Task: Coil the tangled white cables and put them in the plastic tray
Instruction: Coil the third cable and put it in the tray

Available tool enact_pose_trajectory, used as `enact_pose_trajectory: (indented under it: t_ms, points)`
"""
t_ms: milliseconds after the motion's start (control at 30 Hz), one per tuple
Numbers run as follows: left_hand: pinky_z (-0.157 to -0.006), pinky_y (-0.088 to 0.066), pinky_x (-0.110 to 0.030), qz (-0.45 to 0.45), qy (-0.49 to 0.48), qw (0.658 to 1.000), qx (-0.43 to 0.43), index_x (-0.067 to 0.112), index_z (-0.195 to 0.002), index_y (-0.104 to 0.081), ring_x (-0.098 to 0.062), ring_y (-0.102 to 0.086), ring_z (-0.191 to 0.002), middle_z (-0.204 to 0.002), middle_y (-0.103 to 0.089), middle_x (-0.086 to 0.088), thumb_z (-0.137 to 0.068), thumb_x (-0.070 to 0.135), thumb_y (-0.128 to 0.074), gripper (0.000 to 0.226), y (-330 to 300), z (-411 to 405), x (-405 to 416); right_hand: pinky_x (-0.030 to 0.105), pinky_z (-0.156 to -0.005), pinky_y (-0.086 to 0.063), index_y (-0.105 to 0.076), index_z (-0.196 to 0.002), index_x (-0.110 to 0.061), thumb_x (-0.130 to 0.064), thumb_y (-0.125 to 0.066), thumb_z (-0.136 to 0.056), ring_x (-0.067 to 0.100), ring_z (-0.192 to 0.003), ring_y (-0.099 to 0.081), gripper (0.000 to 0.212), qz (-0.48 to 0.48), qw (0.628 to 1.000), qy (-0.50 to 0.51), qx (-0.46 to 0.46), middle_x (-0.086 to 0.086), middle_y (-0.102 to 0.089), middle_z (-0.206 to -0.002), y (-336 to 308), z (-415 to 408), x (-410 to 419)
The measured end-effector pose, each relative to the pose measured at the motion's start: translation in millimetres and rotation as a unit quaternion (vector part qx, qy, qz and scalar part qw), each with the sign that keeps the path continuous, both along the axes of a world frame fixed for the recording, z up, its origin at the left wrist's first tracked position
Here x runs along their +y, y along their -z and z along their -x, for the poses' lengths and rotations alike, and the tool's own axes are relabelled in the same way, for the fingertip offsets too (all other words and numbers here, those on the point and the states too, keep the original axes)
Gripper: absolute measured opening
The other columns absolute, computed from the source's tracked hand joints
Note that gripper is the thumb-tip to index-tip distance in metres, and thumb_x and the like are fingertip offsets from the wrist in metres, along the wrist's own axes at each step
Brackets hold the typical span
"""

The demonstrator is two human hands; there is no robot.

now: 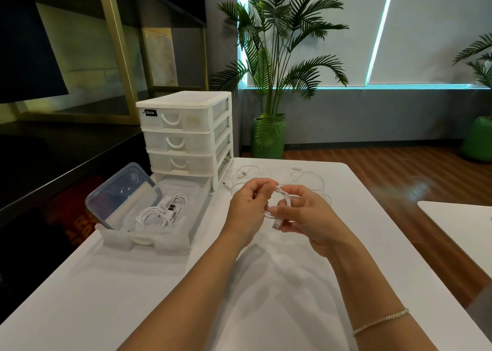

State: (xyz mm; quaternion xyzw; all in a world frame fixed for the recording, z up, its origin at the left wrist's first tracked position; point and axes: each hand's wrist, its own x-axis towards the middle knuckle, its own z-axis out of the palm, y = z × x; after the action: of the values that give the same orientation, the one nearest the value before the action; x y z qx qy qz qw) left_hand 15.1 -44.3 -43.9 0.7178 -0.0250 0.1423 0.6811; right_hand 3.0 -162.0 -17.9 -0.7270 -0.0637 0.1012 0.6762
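Above a white table [266, 284], a person's left hand [246, 212] and right hand [306, 217] are both pinching a small coil of white cable [283, 200]. At ten o'clock from the hands, a plastic tray [149, 237] is holding coiled cables [159, 213]; loose cables [306, 177] are lying at twelve o'clock.

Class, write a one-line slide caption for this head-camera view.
Both hands, left and right, coil a white cable beside the plastic tray.

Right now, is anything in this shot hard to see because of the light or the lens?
Head view: bright window strips glare; the left shelving is dark; the loose cables nearly vanish against the white table; the wide lens bends the edges; both forearms cast soft shadows.
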Motion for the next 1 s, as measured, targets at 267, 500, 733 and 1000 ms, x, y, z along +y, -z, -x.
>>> enact_pose_trajectory:
  t_ms: [267, 500, 733, 1000]
  points:
    - [-0.056, -0.043, -0.026, 0.1, -0.027, 0.993, 0.064, 0.012, -0.104, -0.065, -0.015, -0.045, -0.062, -0.064, -0.048, 0.001, -0.094, 0.022, -0.052, 0.019, -9, 0, -2, 0.028, -0.053, -0.056, -0.058, -0.089, -0.011, -0.001, -0.07, -0.076, 0.02, -0.065, -0.062, 0.021, 0.113, 0.991, 0.022, -0.073, 0.011, -0.062, -0.08, 7, -3, -2]
    - [-0.04, -0.043, -0.016, 0.329, 0.072, 0.925, 0.178, 0.008, -0.088, -0.063, -0.008, -0.044, -0.042, -0.061, -0.046, -0.003, -0.094, 0.021, -0.051, 0.018, -17, 2, 4, 0.031, -0.06, -0.059, -0.059, -0.091, -0.012, -0.009, -0.075, -0.074, 0.023, -0.068, -0.068, 0.023, 0.169, 0.978, 0.032, -0.118, 0.012, -0.07, -0.077, 6, -4, -8]
    - [-0.043, -0.047, -0.016, 0.36, 0.136, 0.905, 0.179, 0.006, -0.095, -0.061, -0.009, -0.048, -0.043, -0.06, -0.05, -0.002, -0.095, 0.021, -0.048, 0.02, -12, 1, 5, 0.028, -0.055, -0.056, -0.064, -0.082, -0.012, -0.009, -0.08, -0.068, 0.015, -0.055, -0.065, 0.021, 0.15, 0.98, 0.062, -0.115, 0.007, -0.071, -0.067, 5, -4, -13]
    - [-0.089, -0.052, -0.036, 0.089, 0.138, 0.974, 0.153, 0.015, -0.106, -0.062, -0.022, -0.06, -0.09, -0.094, -0.063, -0.005, -0.09, 0.014, -0.058, 0.017, -13, 3, 10, 0.037, -0.067, -0.06, -0.064, -0.089, -0.009, -0.008, -0.078, -0.07, 0.028, -0.066, -0.071, 0.024, 0.103, 0.985, 0.1, -0.095, 0.012, -0.072, -0.076, 5, -8, -19]
